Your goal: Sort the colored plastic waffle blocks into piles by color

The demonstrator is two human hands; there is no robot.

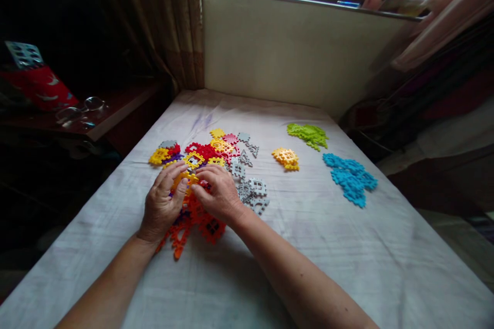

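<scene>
A pale sheet (293, 247) lies before you; over its mixed pile of toothed plastic pieces (208, 151), your left hand (164, 205) and right hand (219, 193) curl around yellow pieces (184, 181), fingers bent, grip unclear.

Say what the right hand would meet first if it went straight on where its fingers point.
Most likely the yellow pieces between the hands, with the left hand just beyond; the right hand may already touch them, as depth is unclear here.
</scene>
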